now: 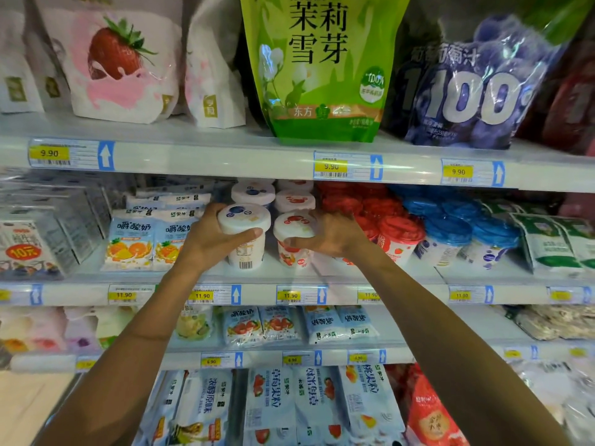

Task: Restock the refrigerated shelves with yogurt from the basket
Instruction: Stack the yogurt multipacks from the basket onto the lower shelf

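Note:
My left hand (212, 241) grips a white yogurt tub with a blueberry lid (244, 220), standing at the front of the middle shelf (257, 275). Just to its right, my right hand (331, 235) grips a white yogurt tub with a strawberry lid (293, 226). Behind each tub runs a row of matching tubs (273, 193) toward the back of the shelf. The basket is out of view.
Orange-pineapple yogurt pouches (130, 243) lie left of the tubs; red-lidded cups (399, 236) and blue-lidded cups (447, 236) stand to the right. Large bags, a green one (322, 66) among them, fill the shelf above. Pouches (273, 323) fill the lower shelves.

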